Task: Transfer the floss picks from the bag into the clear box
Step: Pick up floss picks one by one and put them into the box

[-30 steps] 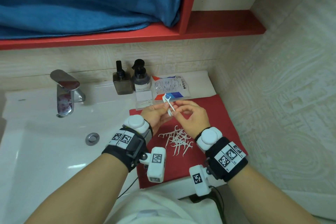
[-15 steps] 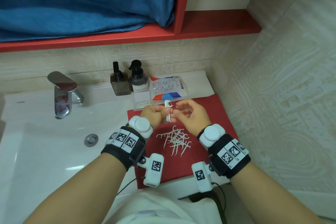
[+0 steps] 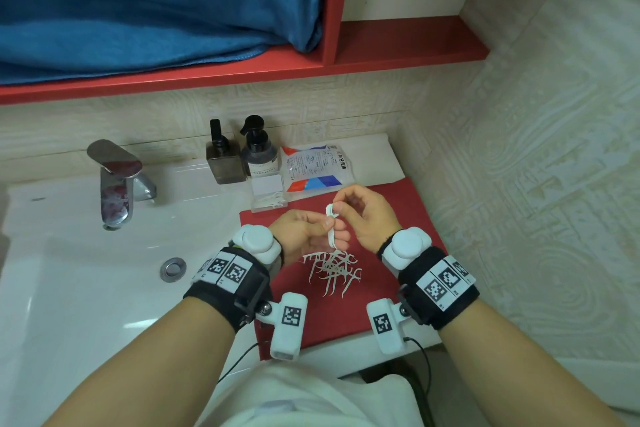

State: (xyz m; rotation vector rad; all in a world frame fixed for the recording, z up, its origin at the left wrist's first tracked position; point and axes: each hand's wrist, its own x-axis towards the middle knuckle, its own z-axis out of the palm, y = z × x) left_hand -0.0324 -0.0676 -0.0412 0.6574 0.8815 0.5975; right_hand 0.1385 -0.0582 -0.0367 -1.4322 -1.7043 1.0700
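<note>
A pile of white floss picks (image 3: 332,269) lies on the red mat (image 3: 391,305). Above the pile, my left hand (image 3: 304,236) and my right hand (image 3: 367,218) both pinch a small bunch of floss picks (image 3: 331,229), held upright between the fingertips. The clear box (image 3: 268,196) stands at the mat's far edge, just beyond my hands, with a few picks inside. The floss pick bag (image 3: 317,168), white with red and blue print, lies flat behind the box on the counter.
Two dark pump bottles (image 3: 239,156) stand left of the bag. A chrome faucet (image 3: 116,180) and the white sink with its drain (image 3: 172,269) are on the left. A red shelf (image 3: 408,42) with a blue towel (image 3: 156,0) hangs overhead. A tiled wall is on the right.
The bunch of picks has come down and turned from tilted to upright between both hands. Both hands have shifted slightly toward me over the pile.
</note>
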